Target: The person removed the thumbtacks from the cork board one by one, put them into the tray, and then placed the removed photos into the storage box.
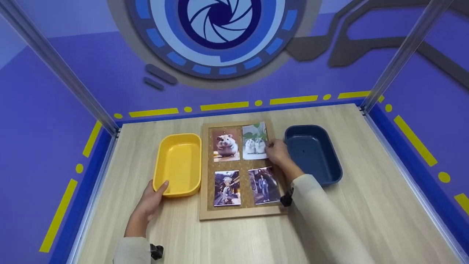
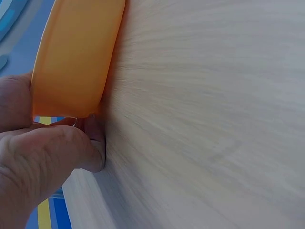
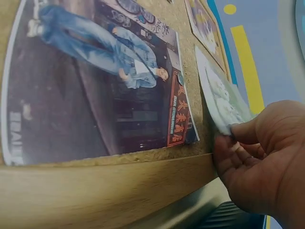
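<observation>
A wood-framed cork board [image 1: 243, 211] bears several photos. My right hand [image 1: 279, 152] pinches the right edge of the photo of two white hamsters [image 1: 255, 145], at the board's upper right. In the right wrist view thumb and fingertip meet on that photo [image 3: 221, 98], whose near edge stands off the cork. Below it is the photo of a person in denim [image 3: 138, 67]. My left hand [image 1: 151, 200] grips the near left corner of the yellow tray [image 1: 179, 192], thumb over the rim. The left wrist view shows fingers under the tray's wall [image 2: 78, 57], close to the table.
A dark blue tray [image 1: 335, 176] stands right of the board, beside my right forearm. On the board's left are a brown hamster photo [image 1: 226, 145] and a photo of a figure in a hat [image 1: 227, 189]. Purple walls [image 1: 91, 73] enclose the wooden table [image 1: 223, 242].
</observation>
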Available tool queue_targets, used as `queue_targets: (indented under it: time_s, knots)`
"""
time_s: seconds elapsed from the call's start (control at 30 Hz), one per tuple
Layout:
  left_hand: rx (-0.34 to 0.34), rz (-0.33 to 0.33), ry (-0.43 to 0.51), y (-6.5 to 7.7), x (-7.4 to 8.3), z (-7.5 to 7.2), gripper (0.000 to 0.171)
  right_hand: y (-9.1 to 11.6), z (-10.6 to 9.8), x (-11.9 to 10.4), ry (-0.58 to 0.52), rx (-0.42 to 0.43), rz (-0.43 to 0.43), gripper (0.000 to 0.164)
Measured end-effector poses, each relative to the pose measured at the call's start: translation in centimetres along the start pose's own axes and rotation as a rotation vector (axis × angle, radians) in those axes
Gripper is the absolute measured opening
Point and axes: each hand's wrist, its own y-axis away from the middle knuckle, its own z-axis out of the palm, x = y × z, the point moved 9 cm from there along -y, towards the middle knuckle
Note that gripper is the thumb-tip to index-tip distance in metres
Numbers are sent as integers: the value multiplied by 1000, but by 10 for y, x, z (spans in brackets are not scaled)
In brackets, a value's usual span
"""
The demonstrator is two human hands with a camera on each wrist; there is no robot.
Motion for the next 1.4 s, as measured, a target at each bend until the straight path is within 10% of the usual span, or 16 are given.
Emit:
queue_targets:
  time_s: [0.67, 1.4]
  knots:
    - [4, -9, 2, -1, -3, 0, 86, 24, 17, -29, -561, -91, 68, 9]
    - [-6, -4, -18, -1, -3, 0, 82, 63, 106, -122, -668, -282, -42, 10]
